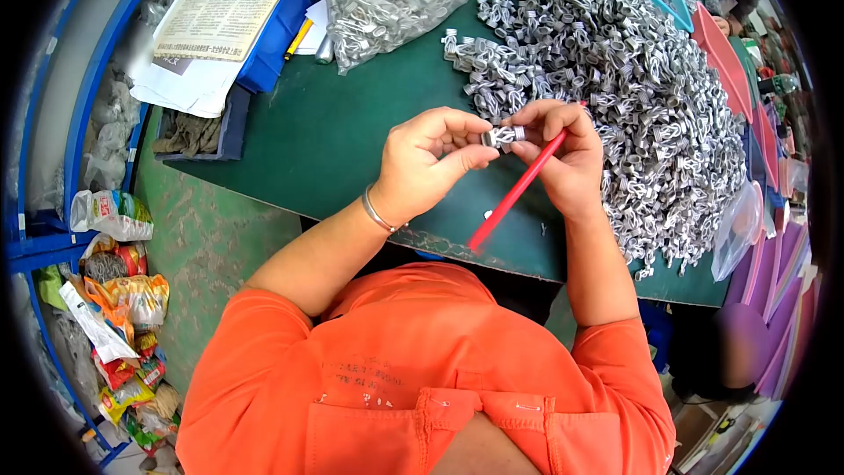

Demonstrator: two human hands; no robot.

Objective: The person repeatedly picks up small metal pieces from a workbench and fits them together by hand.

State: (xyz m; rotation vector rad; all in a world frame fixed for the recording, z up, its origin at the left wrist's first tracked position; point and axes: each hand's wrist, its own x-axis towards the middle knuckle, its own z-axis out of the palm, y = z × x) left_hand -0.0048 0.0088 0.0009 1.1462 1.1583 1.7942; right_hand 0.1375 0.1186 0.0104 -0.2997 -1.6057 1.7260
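Green surface (308, 149) is spanning the middle of the frame, blue shelving (53, 251) standing at far left. Small metal part (504, 136) is sitting just above frame center, between both hands. Left hand (440, 157) is pinching its left end, thumb against fingers. Right hand (567, 158) is gripping a red stick (519, 189) slanting to lower left, fingertips closing at the part's right end. Pile of similar parts (651, 123) is covering upper right; clear bag (387, 13) of parts is lying top center; newspaper (236, 9) is resting upper left.
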